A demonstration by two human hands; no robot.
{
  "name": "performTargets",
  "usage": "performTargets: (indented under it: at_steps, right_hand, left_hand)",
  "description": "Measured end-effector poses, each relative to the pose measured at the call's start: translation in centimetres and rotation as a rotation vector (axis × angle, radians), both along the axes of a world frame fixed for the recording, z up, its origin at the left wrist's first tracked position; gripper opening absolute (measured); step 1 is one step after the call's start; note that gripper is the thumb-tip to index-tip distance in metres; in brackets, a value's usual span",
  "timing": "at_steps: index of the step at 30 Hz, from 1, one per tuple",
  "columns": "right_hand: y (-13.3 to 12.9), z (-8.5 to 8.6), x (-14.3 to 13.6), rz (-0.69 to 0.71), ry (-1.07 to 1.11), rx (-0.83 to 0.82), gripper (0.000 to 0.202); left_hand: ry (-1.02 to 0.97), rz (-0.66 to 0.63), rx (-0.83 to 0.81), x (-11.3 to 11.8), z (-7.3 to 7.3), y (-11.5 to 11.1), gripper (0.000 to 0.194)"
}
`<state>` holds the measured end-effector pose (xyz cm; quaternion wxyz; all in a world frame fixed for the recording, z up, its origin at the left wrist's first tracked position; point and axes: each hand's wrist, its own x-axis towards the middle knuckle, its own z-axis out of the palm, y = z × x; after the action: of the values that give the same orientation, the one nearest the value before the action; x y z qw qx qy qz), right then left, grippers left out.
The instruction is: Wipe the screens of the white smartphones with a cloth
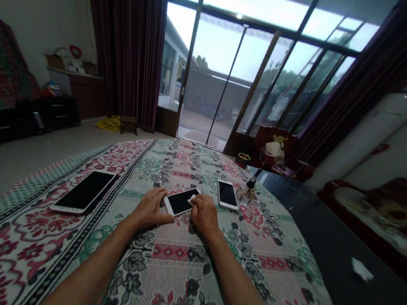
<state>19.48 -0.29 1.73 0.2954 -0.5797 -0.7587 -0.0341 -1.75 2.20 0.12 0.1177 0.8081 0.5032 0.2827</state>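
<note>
A white smartphone (pixel 182 202) with a dark screen lies slanted on the patterned tablecloth (pixel 172 275). My left hand (pixel 152 208) grips its left end, thumb along the near edge and fingers at the far side. Pinched in my right hand (pixel 204 214) is a small white tissue (pixel 192 199), pressed on the right end of the screen. To the right lies a second white smartphone (pixel 227 195), screen up. Beyond it stands a small glass bottle (pixel 246 194) with a black brush-like top (pixel 252 179). A white tablet (pixel 85 191) rests face up at the left.
Along the table's right side runs a dark glossy surface (pixel 310 241) with a crumpled white tissue (pixel 362 270) on it. Carved wooden seats (pixel 280 146) stand beyond. Glass doors (pixel 214 85) and dark curtains (pixel 124 42) are at the back.
</note>
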Motion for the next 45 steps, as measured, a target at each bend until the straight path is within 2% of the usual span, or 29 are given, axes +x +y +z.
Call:
performTargets:
  at_steps: [6, 15, 18, 24, 27, 31, 39, 42, 45]
  right_hand:
    - [0.5, -0.1, 0.2, 0.014, -0.02, -0.016, 0.031]
    - [-0.3, 0.4, -3.4, 0.21, -0.113, -0.065, 0.029]
    - [-0.6, 0.4, -3.3, 0.174, -0.109, -0.072, 0.03]
    - [0.3, 0.9, -1.2, -0.066, -0.108, -0.086, 0.029]
    - [0.6, 1.1, -0.8, -0.117, -0.119, -0.093, 0.027]
    - [0.5, 1.2, -1.9, -0.061, -0.152, -0.093, 0.029]
    - [-0.9, 1.2, -4.5, 0.216, -0.202, -0.092, 0.034]
    - [-1.0, 1.3, -4.3, 0.196, -0.185, -0.084, 0.034]
    - [-0.5, 1.3, -3.2, 0.082, -0.139, -0.086, 0.032]
  left_hand:
    - [0.004, 0.033, 0.031, -0.3, -0.4, 0.4, 0.062]
    - [-0.027, 0.041, 0.026, -0.2, -0.8, 0.4, 0.062]
    - [-0.014, 0.043, 0.017, -0.2, -0.8, 0.4, 0.063]
    - [0.013, 0.034, -0.007, -0.2, -0.3, 0.3, 0.061]
    - [0.014, 0.033, -0.015, -0.2, -0.1, 0.2, 0.061]
    - [0.011, 0.037, -0.015, -0.1, -0.1, 0.2, 0.062]
    - [0.019, 0.032, 0.032, -0.1, -0.5, 0.2, 0.055]
    - [0.015, 0.037, 0.028, -0.2, -0.7, 0.3, 0.057]
    - [0.011, 0.03, 0.001, -0.3, -0.6, 0.4, 0.062]
